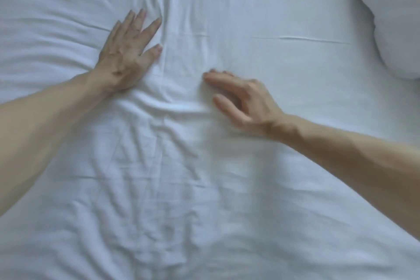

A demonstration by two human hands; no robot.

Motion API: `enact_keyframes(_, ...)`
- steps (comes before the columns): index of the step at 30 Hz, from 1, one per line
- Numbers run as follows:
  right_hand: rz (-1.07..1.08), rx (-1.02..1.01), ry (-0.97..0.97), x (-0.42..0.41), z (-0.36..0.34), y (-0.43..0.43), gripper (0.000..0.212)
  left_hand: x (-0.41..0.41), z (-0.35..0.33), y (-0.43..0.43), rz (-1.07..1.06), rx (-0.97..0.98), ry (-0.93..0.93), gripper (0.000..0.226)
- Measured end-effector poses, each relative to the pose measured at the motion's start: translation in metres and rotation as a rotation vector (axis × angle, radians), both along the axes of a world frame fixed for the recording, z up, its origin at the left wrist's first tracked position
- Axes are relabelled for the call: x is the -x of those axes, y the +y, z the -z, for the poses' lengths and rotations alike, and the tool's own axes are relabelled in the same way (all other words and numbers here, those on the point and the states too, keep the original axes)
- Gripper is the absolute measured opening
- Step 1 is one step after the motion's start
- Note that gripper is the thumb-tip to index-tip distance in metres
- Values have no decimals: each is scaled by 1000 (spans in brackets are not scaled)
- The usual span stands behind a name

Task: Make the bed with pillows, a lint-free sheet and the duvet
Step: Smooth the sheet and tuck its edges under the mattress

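A white sheet [272, 166] covers the whole bed and fills the view, creased in long folds down the middle. My left hand [127, 52] lies flat on it at the upper left, fingers straight and spread, pressing the cloth. My right hand [241, 98] is at the centre right, blurred, its fingers loosely bent with the tips touching the sheet; it holds nothing. A white pillow [395, 18] lies at the top right corner, partly cut off by the frame.
Wrinkles bunch between the two hands and run toward the bottom edge. The sheet to the right of my right hand, up to the pillow, lies smoother with one thin horizontal crease [295, 38].
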State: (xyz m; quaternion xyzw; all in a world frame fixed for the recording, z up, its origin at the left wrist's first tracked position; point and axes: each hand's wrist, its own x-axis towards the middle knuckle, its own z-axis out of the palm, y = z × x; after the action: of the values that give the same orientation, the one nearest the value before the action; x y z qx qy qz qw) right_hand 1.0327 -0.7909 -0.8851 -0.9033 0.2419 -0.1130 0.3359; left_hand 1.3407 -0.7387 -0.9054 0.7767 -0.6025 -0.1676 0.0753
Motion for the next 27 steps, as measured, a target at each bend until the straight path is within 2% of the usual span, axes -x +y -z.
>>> enact_keyframes(3, -305, -141, -42, 26, -7, 80, 49, 30, 1, 14, 14, 10, -1, 81)
enact_keyframes(5, -335, -197, -61, 42, -16, 98, 48, 50, 3, 27, 54, 10, -10, 79)
enact_keyframes(7, -225, -173, -122, 52, -26, 80, 47, 64, 6, 39, 87, 5, -28, 75)
enact_keyframes(9, -8, -81, -137, 56, -33, 36, 48, 69, 7, 46, 93, -5, -61, 73)
enact_keyframes(12, 317, 104, -7, 67, -29, -45, 57, 69, 9, 45, 86, -16, -106, 72)
enact_keyframes(14, 401, 126, 85, 85, -16, -68, 64, 70, 12, 44, 82, -5, -130, 72)
enact_keyframes(17, 296, 77, 62, 98, -3, -39, 58, 71, 17, 44, 70, 26, -155, 71)
enact_keyframes(23, -273, -208, -40, 102, -9, 97, 51, 74, 21, 46, 50, 55, -200, 71)
enact_keyframes(25, -297, -209, -73, 95, -18, 91, 47, 76, 20, 45, 49, 70, -196, 71)
enact_keyframes(27, -163, -147, -119, 80, -24, 55, 45, 78, 20, 45, 50, 94, -194, 71)
